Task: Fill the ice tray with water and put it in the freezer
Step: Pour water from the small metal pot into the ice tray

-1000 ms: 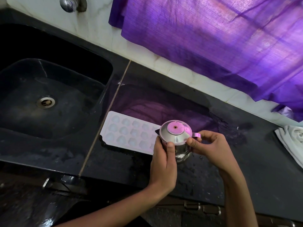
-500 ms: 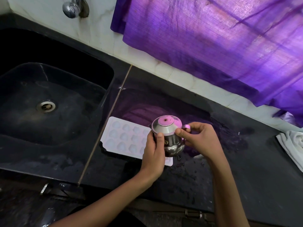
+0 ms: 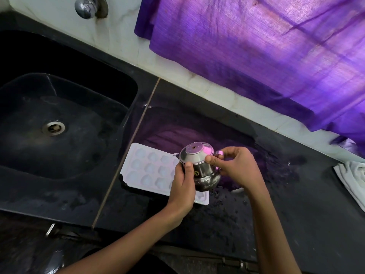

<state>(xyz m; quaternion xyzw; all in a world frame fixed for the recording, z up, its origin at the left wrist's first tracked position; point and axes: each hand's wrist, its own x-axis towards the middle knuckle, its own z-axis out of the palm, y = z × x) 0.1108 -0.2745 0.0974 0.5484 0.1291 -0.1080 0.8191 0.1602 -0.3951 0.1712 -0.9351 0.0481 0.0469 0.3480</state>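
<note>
A white ice tray [image 3: 150,169] with several rounded cells lies flat on the black counter [image 3: 296,204], just right of the sink. Above its right end I hold a small steel jug [image 3: 199,167] with a lid, its spout pointing left over the tray. My left hand [image 3: 182,186] grips the jug's body from the near side, thumb up against it. My right hand [image 3: 235,169] holds the handle side, with the thumb on the lid's rim. The tray's right end is hidden by the jug and my left hand.
A black sink [image 3: 59,123] with a metal drain [image 3: 53,128] fills the left. A chrome tap [image 3: 87,6] sits on the white wall above it. A purple curtain [image 3: 256,46] hangs at the back. A white cloth [image 3: 353,175] lies at the right edge. The counter is wet.
The jug and both hands have shifted left and farther over the tray. The jug now tilts with its spout toward the tray.
</note>
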